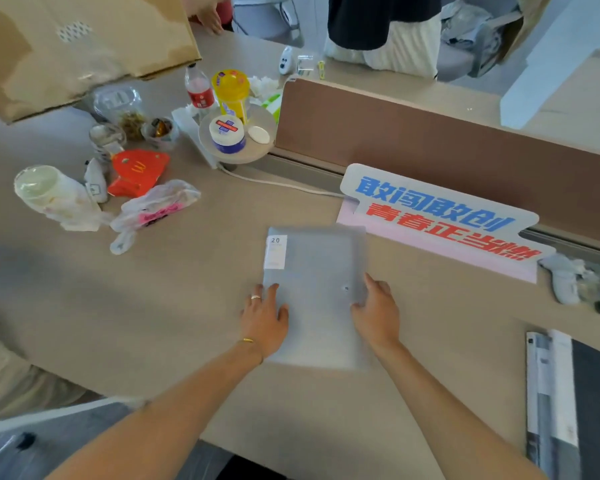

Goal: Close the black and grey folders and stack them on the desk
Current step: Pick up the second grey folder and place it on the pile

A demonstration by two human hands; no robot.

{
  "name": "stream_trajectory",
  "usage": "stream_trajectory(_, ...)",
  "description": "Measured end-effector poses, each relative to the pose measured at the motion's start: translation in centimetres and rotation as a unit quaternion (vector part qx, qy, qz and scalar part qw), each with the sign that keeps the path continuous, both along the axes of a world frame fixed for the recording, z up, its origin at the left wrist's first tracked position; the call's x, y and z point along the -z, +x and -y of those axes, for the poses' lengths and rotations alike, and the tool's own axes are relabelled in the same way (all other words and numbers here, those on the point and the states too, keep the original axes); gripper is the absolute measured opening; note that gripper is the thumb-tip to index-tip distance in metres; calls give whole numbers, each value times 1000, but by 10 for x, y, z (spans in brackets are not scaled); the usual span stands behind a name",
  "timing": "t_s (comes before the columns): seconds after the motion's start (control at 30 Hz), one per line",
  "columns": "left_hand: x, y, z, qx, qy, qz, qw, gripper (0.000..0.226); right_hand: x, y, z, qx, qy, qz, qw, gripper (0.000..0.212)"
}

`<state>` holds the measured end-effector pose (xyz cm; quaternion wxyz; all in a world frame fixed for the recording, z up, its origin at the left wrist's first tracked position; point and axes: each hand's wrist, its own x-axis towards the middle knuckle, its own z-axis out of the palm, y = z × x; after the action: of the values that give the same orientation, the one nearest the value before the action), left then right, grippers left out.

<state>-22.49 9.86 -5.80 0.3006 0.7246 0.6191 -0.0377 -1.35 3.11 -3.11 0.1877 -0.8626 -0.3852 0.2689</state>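
While flat, hands (321,317) flanking folder (314,271).

We see a grey folder (314,296) made of see-through plastic with a soft, frosted, matt look, and a white paper label (275,252) on its corner. The desk (194,306) under it is smooth and matt, a plain beige top. The divider (447,157) behind it looks like brown, dull board. The sign (440,216) with big letters is smooth card, a little shiny. The box (73,46) at the back is rough brown cardboard. The thin bag (156,209) is crinkly, shiny plastic. The bottle (199,87) is clear plastic with a red paper label. On the left hand (264,320) we see a shiny metal ring (256,297) and a thin gold bracelet (246,340).
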Motion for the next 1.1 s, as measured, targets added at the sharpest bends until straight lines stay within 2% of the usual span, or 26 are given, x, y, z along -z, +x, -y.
stream_trajectory(0.1,7,2,-6,-18,-8,-18,1000,59,20,-1,5,-30,-38,7,999,60)
stream_trajectory(0.23,6,13,-11,-26,5,-25,999,59,37,-8,7,-41,-83,1,996,58)
stream_trajectory(0.3,4,18,-16,-60,-14,16,998,60,37,-12,6,-47,-93,5,995,58)
stream_trajectory(0.37,0,20,-24,-154,-55,91,982,57,36,-17,7,-48,-97,13,994,58)
stream_trajectory(0.47,-11,16,-40,-281,-106,203,932,24,39,-23,9,-52,-110,16,992,61)
stream_trajectory(0.53,-22,15,-47,-304,-126,245,912,15,39,-23,10,-56,-110,13,992,61)
stream_trajectory(0.6,-33,16,-48,-294,-131,265,909,7,36,-20,12,-58,-106,-4,993,62)
stream_trajectory(0.7,-49,23,-39,-265,-119,304,907,13,34,-13,15,-51,-85,-51,994,62)
stream_trajectory(0.77,-59,27,-30,-251,-102,326,906,16,31,-7,17,-10,-51,-97,994,59)
stream_trajectory(0.83,-72,33,-21,-248,-88,356,896,14,25,1,20,74,-5,-159,985,58)
stream_trajectory(0.9,-85,40,-11,-244,-71,387,886,10,18,10,25,166,32,-244,955,57)
stream_trajectory(1.0,-99,51,2,-236,-48,417,877,11,12,32,41,280,108,-352,887,59)
stream_trajectory(1.07,-105,59,11,-226,-53,435,870,19,1,49,57,317,128,-366,865,59)
stream_trajectory(1.1,-108,65,17,-218,-63,443,867,20,-6,57,66,319,140,-366,863,48)
